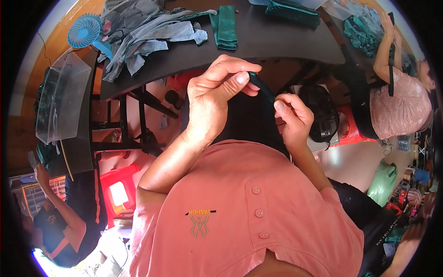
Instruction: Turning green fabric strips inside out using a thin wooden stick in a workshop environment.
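Note:
A narrow dark green strip, apparently folded cloth [262, 87], stretches at a slant between my two hands. My left hand [214, 87] pinches its upper end between thumb and fingers, in front of the table's near edge. The lower end sits in the closed fingers of my right hand [294, 114], lower and to the right. Both hands are in the air above my lap. Beyond my left hand, a folded green cloth piece [225, 28] lies on the dark table [272, 44].
Grey-blue cloth strips [159, 39] are heaped on the table's left, beside a small blue fan [84, 31]. A clear plastic bin [64, 99] stands at left. More green cloth [293, 13] lies at the far edge. Other people sit at right and lower left.

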